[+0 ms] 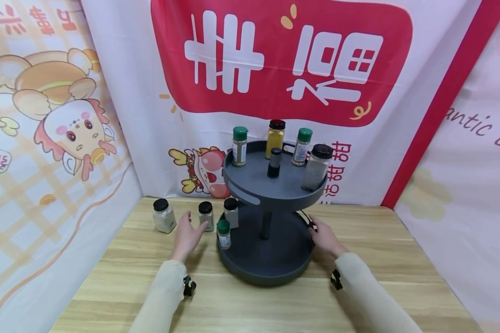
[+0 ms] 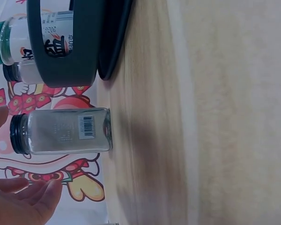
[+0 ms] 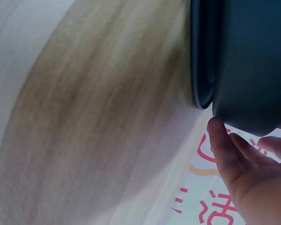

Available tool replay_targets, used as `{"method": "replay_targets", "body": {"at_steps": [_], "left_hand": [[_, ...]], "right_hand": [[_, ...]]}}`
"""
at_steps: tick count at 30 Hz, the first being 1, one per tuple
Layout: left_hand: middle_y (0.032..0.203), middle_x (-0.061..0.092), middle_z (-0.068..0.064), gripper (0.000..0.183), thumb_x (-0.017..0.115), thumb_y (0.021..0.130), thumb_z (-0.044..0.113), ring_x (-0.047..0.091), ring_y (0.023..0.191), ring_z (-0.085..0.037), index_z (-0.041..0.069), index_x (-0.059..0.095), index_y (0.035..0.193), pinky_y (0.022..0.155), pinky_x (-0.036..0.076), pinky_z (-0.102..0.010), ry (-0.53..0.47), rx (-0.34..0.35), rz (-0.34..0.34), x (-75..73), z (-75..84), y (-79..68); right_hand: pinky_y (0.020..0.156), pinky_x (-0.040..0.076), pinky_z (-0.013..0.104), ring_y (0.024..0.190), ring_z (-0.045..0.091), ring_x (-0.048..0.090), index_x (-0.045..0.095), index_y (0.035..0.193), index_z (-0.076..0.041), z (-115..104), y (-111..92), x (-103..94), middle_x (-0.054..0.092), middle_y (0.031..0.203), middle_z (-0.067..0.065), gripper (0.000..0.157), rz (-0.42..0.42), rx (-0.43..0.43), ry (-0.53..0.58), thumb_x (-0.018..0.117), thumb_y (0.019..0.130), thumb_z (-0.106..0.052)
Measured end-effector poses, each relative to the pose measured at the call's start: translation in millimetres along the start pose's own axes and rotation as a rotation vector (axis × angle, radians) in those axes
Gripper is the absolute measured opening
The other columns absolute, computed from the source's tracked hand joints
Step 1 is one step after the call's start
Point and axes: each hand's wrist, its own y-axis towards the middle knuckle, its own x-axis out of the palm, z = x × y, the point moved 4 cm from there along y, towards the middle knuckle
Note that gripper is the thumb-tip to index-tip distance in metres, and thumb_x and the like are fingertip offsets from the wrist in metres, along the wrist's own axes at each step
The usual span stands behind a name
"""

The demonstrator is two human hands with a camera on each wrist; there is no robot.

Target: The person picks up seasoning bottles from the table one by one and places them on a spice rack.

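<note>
My left hand (image 1: 188,236) reaches toward a square glass spice jar (image 1: 206,217) with a black lid, thumb and fingers spread. In the left wrist view that jar (image 2: 68,131) stands between the thumb and the fingers, with gaps on both sides. A second black-lidded jar (image 1: 164,216) stands left of the hand. My right hand (image 1: 326,236) is at the right side of a dark grey two-tier turntable (image 1: 266,273), by its lower handle. In the right wrist view its fingers (image 3: 225,154) look fairly straight, with tips against the tray wall (image 3: 253,70); the thumb is mostly hidden.
On the lower tier's left side stand a green-capped bottle (image 1: 224,236) and a black-lidded jar (image 1: 231,213). The upper tier (image 1: 275,189) carries several bottles, including a tall black-lidded jar (image 1: 316,169) near its right rim. A printed cloth (image 1: 133,115) hangs behind the wooden table (image 1: 383,273).
</note>
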Motion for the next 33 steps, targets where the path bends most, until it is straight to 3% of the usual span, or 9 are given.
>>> {"method": "replay_targets", "body": {"at_steps": [7, 13, 23, 33], "left_hand": [[0.144, 0.027, -0.032, 0.085, 0.065, 0.088, 0.037, 0.028, 0.131, -0.045, -0.009, 0.021, 0.145, 0.105, 0.027, -0.055, 0.026, -0.011, -0.044, 8.6, 2.6, 14.3], [0.143, 0.029, -0.031, 0.086, 0.067, 0.087, 0.037, 0.031, 0.130, -0.044, -0.007, 0.021, 0.145, 0.104, 0.029, -0.054, 0.012, -0.014, -0.074, 15.8, 3.6, 24.5], [0.129, 0.047, -0.024, 0.069, 0.072, 0.084, 0.032, 0.044, 0.121, -0.038, -0.003, 0.039, 0.133, 0.099, 0.037, -0.050, -0.037, 0.040, -0.005, 27.7, 1.8, 35.4], [0.125, 0.053, -0.024, 0.060, 0.070, 0.085, 0.035, 0.049, 0.118, -0.038, -0.001, 0.045, 0.125, 0.098, 0.038, -0.049, -0.075, -0.030, 0.055, 32.1, -3.8, 38.9]], "right_hand": [[0.089, 0.046, 0.050, 0.106, 0.043, 0.057, 0.039, 0.138, 0.010, 2, 3, -0.4, 0.053, 0.122, 0.034, 0.047, -0.007, -0.035, 0.020, 0.051, 0.093, 0.003], [0.094, 0.041, 0.052, 0.112, 0.043, 0.053, 0.043, 0.134, 0.012, 3, 3, -1.1, 0.054, 0.123, 0.031, 0.045, 0.018, -0.088, -0.020, 0.052, 0.090, 0.006], [0.098, 0.038, 0.051, 0.117, 0.041, 0.050, 0.042, 0.137, 0.009, -1, 3, 0.2, 0.051, 0.128, 0.030, 0.048, 0.001, -0.076, -0.014, 0.052, 0.091, 0.005], [0.093, 0.042, 0.051, 0.111, 0.040, 0.054, 0.041, 0.138, 0.008, 1, -2, 1.1, 0.053, 0.124, 0.031, 0.049, 0.014, -0.076, -0.033, 0.052, 0.091, 0.004]]}}
